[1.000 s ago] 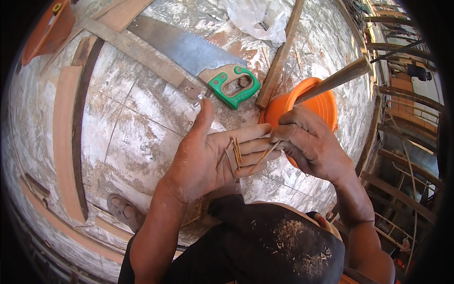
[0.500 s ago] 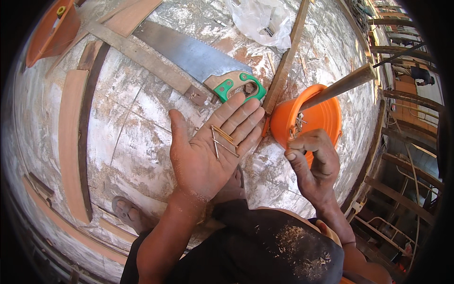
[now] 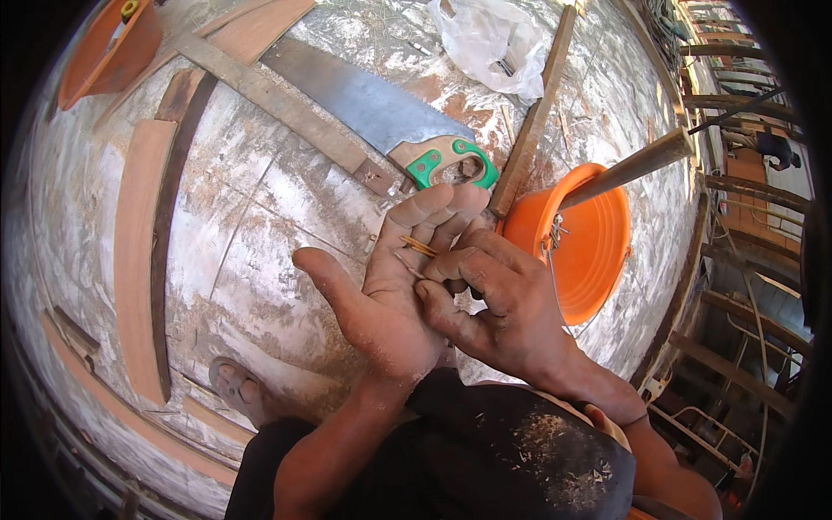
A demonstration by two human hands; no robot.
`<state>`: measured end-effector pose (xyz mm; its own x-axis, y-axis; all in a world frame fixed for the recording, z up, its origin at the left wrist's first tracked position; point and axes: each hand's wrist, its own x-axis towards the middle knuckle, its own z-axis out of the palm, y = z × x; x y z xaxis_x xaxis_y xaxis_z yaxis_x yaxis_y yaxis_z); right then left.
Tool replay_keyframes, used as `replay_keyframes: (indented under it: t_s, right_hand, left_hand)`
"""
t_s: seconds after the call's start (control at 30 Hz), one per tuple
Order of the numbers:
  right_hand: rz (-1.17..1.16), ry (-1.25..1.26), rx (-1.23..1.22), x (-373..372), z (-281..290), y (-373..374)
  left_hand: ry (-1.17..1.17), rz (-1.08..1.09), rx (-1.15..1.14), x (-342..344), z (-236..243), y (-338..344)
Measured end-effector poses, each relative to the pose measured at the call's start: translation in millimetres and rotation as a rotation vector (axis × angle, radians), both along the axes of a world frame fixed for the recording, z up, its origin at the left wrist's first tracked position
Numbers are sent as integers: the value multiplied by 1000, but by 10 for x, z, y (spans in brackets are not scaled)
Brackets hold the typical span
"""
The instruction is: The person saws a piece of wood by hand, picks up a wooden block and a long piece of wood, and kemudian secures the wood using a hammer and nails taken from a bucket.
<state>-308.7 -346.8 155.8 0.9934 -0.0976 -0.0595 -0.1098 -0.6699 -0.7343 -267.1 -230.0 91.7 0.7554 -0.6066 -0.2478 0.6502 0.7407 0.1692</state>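
Note:
My left hand (image 3: 381,316) is palm up, its fingers half curled around a few thin nails. Golden nails (image 3: 418,246) lie across the base of the fingers, and a silvery nail (image 3: 405,261) sits closer to the palm. Over that palm, my right hand (image 3: 511,299) pinches thumb and forefinger at the silvery nail's end; the fingertips partly hide it. Right of both hands stands an orange bucket (image 3: 611,260) with more nails (image 3: 558,232) inside its near wall. A thick wooden handle (image 3: 624,173) sticks out over its rim.
A handsaw (image 3: 364,104) with a green-edged grip lies beyond my hands. Wooden boards (image 3: 143,260) lie at left, and a long batten (image 3: 537,113) beside the bucket. A clear plastic bag (image 3: 494,43) and another orange container (image 3: 113,52) are farther off. A person (image 3: 776,149) is at far right.
My right hand has moved left from beside the bucket onto my left palm. The left fingers, flat before, have curled up around the nails.

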Motion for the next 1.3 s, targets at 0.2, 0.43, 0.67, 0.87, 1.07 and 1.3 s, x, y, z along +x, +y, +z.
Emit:
replay_keyframes:
  t_s: [0.2,0.43,0.67,0.87,1.07,1.3]
  right_hand:
    - [-415,-96,166,-457,11,-298]
    - [-667,55,-437,-1141,-272,-1154]
    - [-30,-105,-29,-19,44,-245]
    - [-8,19,-74,97,-201,41]
    - [-57,282,309,65,-498,65]
    - [-43,306,426,238,-543,136]
  left_hand:
    - [92,-31,-335,126,-184,65]
    - [308,-118,-296,252,135,100]
    - [159,-90,-154,222,124,74]
    - [7,-50,192,36,60,66]
    - [-40,-100,342,-165,-283,182]
    - [-307,-135,658,60,-257,374]
